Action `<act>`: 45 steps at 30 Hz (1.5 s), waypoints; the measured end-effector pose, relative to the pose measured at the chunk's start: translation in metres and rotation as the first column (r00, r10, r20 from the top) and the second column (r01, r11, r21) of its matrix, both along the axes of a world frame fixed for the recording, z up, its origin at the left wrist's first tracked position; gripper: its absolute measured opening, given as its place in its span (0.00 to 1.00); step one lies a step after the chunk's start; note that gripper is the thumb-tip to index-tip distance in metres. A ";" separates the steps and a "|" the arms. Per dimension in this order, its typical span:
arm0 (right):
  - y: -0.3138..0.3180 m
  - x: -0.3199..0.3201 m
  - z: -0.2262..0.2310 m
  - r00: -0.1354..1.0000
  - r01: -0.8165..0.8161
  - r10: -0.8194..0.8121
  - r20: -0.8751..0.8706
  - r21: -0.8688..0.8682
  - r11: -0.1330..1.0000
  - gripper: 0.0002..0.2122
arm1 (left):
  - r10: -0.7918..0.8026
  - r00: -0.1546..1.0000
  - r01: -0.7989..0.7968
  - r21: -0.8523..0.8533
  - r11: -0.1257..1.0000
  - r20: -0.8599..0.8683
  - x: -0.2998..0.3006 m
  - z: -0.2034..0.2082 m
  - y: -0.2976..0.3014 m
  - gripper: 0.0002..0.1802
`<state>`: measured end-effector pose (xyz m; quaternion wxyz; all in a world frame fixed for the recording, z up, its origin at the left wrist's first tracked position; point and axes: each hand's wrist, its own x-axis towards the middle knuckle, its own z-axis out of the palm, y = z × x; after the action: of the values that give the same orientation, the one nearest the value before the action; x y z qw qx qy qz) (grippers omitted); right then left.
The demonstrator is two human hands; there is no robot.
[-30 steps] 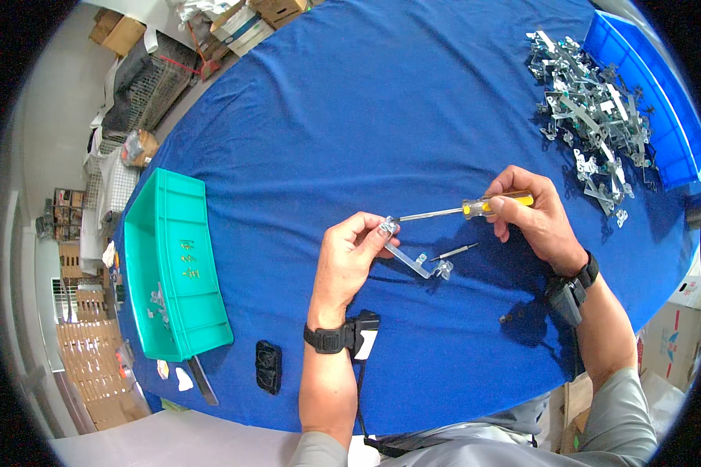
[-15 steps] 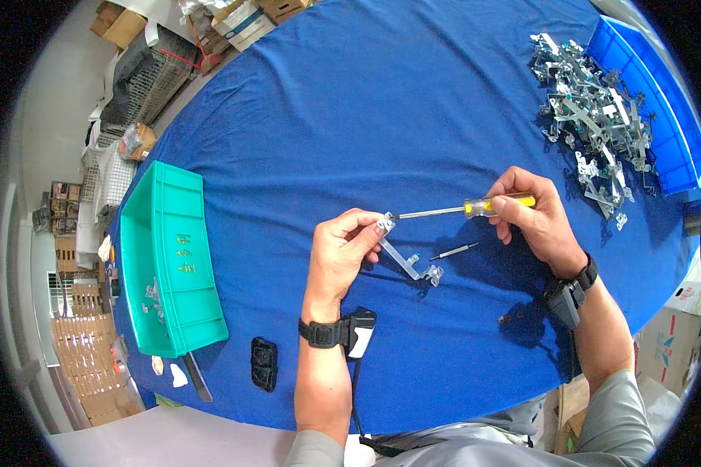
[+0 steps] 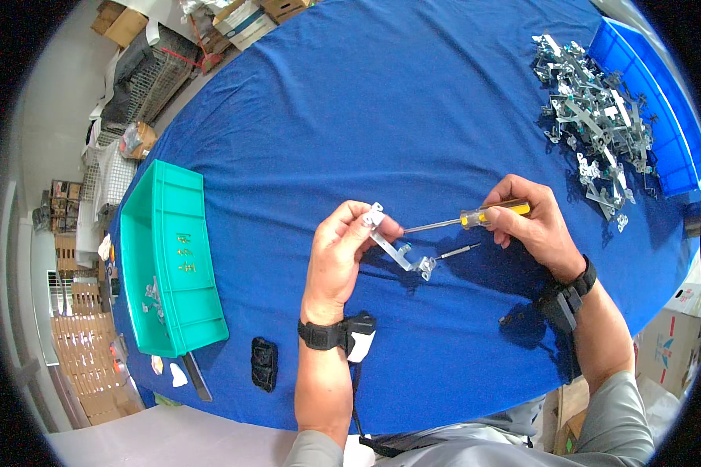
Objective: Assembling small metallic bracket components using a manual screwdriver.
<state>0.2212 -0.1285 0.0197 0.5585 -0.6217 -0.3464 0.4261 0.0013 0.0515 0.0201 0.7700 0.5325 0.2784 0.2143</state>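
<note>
Between the thumb and fingers of my left hand (image 3: 337, 247) is one end of a bent metal bracket (image 3: 393, 253), its other end slanting down to the right above the blue cloth. A screwdriver (image 3: 475, 217) with a clear yellow handle is gripped in my right hand (image 3: 531, 222). Its shaft points left, and the tip is close to my left fingers, partly lost against them. On the cloth just right of the bracket lies a slim, dark double-ended bit (image 3: 458, 251).
A heap of similar metal brackets (image 3: 596, 117) lies at the far right beside a blue bin (image 3: 654, 101). At left, a green bin (image 3: 181, 257) on its side holds a few small metal pieces. A black case-like object (image 3: 264, 363) lies near the front edge.
The screwdriver tip has come away from the bracket's upper end and dropped lower. My left hand has turned the bracket, lifting its near end slightly.
</note>
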 end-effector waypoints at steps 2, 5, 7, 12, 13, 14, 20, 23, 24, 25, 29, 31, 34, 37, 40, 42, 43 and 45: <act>0.000 0.000 0.000 1.000 0.017 -0.017 -0.018 0.007 1.000 0.09 | -0.014 0.999 0.016 -0.037 0.999 0.038 -0.005 -0.005 0.007 0.07; 0.000 0.000 0.001 0.997 0.056 -0.055 -0.045 0.024 0.998 0.08 | 0.000 1.000 0.000 -0.021 1.000 0.005 -0.008 -0.007 0.008 0.07; 0.000 0.002 0.000 0.989 0.115 -0.109 -0.102 0.051 0.992 0.08 | 0.019 0.998 -0.019 0.009 1.000 -0.054 -0.006 -0.005 0.006 0.06; -0.001 0.005 -0.003 0.950 0.169 -0.131 -0.284 0.115 0.979 0.08 | 0.005 0.999 -0.008 -0.060 0.998 -0.045 -0.006 -0.003 0.007 0.07; -0.002 0.006 -0.004 0.939 0.182 -0.130 -0.319 0.138 0.974 0.08 | -0.010 0.999 0.006 -0.083 0.997 -0.050 -0.005 -0.001 0.007 0.07; -0.002 0.006 -0.004 0.933 0.178 -0.119 -0.341 0.149 0.973 0.08 | -0.014 0.998 0.008 -0.090 0.996 -0.062 -0.006 0.000 0.007 0.07; -0.002 0.004 -0.004 0.935 0.138 -0.076 -0.345 0.161 0.977 0.09 | 0.014 0.998 -0.023 -0.175 0.984 -0.055 -0.005 0.002 0.005 0.06; -0.001 0.001 -0.003 0.929 0.154 -0.089 -0.358 0.158 0.975 0.09 | 0.006 0.999 -0.014 -0.270 0.963 -0.032 -0.002 0.003 0.002 0.06; -0.001 0.001 -0.004 0.928 0.161 -0.095 -0.360 0.159 0.974 0.09 | 0.009 1.000 -0.016 -0.257 0.966 -0.030 -0.001 0.002 0.000 0.06; 0.000 0.001 -0.005 0.927 0.168 -0.101 -0.363 0.160 0.973 0.09 | 0.012 1.000 -0.019 -0.244 0.970 -0.028 0.001 0.001 -0.001 0.06; -0.001 0.002 -0.007 0.935 0.186 -0.129 -0.332 0.148 0.971 0.08 | 0.048 0.996 -0.057 -0.132 0.990 -0.070 0.007 -0.002 -0.009 0.06; -0.001 0.001 -0.008 0.939 0.185 -0.128 -0.320 0.157 0.970 0.08 | 0.069 0.995 -0.078 -0.124 0.989 -0.074 0.008 -0.003 -0.010 0.05; 0.001 -0.001 -0.005 0.934 0.203 -0.148 -0.324 0.144 0.969 0.08 | 0.092 0.993 -0.101 -0.112 0.989 -0.079 0.009 -0.004 -0.011 0.05; 0.000 -0.004 -0.005 0.927 0.227 -0.177 -0.330 0.121 0.966 0.08 | 0.115 0.991 -0.122 -0.115 0.986 -0.063 0.010 -0.004 -0.013 0.05; 0.001 -0.007 -0.001 0.918 0.247 -0.191 -0.347 0.124 0.961 0.09 | 0.153 0.987 -0.158 -0.100 0.982 -0.057 0.011 -0.004 -0.016 0.05; 0.001 -0.008 -0.002 0.895 0.278 -0.210 -0.394 0.124 0.953 0.09 | 0.175 0.983 -0.180 -0.091 0.979 -0.058 0.011 -0.004 -0.016 0.05; 0.001 -0.009 -0.002 0.882 0.293 -0.218 -0.417 0.123 0.948 0.09 | 0.182 0.982 -0.187 -0.093 0.978 -0.058 0.010 -0.005 -0.015 0.05; -0.001 -0.008 -0.004 0.890 0.283 -0.209 -0.405 0.134 0.950 0.10 | 0.199 0.980 -0.200 -0.116 0.973 -0.017 0.009 -0.006 -0.016 0.05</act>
<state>0.2135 -0.1294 0.0153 0.7218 -0.5087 -0.1870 0.4305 0.0105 0.0358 0.0140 0.7736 0.4565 0.3446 0.2726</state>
